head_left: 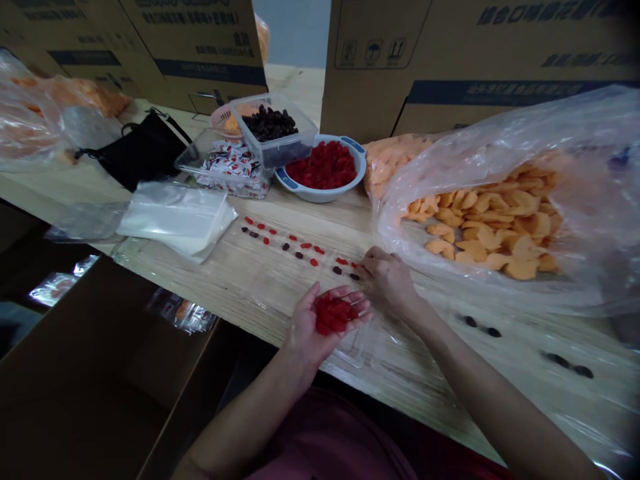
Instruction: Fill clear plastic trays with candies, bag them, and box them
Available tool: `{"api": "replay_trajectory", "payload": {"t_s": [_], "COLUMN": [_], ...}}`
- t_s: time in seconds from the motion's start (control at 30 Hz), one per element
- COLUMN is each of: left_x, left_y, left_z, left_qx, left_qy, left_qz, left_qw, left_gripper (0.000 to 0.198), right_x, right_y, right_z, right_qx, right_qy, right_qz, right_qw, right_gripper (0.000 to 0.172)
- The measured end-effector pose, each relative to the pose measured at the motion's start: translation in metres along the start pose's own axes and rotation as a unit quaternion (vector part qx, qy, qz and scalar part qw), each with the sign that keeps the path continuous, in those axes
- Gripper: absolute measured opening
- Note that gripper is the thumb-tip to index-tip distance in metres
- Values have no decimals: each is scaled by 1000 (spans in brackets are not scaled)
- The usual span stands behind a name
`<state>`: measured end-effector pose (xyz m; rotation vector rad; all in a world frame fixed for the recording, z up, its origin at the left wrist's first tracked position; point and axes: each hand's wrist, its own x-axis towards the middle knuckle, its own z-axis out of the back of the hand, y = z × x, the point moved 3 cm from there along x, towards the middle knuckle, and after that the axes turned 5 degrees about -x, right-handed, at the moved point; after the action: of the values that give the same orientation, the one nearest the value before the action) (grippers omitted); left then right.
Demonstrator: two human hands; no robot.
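My left hand (320,327) is palm up and cupped under a small heap of red dried fruit pieces (336,315). To its right, my right hand (387,277) reaches down to the table with its fingers pinched together at a red piece (354,265), partly hidden by the fingertips. Leftward from there, small red pieces (306,246) and dark dried fruits (299,255) lie in short groups along two rows on clear plastic bags (270,280). More dark dried fruits (494,332) lie in pairs right of my right forearm.
Behind the rows stand a bowl (325,195) of red pieces, a clear tub (300,137) of dark fruits and a box of small packets (233,167). A big bag (575,293) of orange slices is at right. Stacked clear bags (170,217) and a black pouch (135,153) lie left.
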<state>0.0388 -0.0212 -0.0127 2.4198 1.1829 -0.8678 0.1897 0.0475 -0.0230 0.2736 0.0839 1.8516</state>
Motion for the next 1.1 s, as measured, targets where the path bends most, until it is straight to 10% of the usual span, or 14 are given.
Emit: {"api": "replay_trajectory", "payload": {"t_s": [0.27, 0.63, 0.83, 1.1], "left_x": [4, 9, 7, 7], "left_y": [10, 36, 32, 28], "left_z": [-2, 5, 2, 4], "left_qx": [-6, 68, 81, 64], "left_qy": [-19, -19, 4, 12], "left_qz": [3, 31, 31, 36], "left_qw": [1000, 997, 996, 997], "left_gripper": [48, 28, 23, 30], "right_x": [-48, -69, -41, -21], "right_y": [27, 16, -22, -19], "right_z": [47, 46, 24, 4], "right_qx": [341, 393, 228, -25], "right_qy": [18, 47, -69, -9], "right_qz": [78, -23, -87, -30], "right_qw": [937, 918, 967, 999], "right_gripper": [18, 11, 14, 18]}}
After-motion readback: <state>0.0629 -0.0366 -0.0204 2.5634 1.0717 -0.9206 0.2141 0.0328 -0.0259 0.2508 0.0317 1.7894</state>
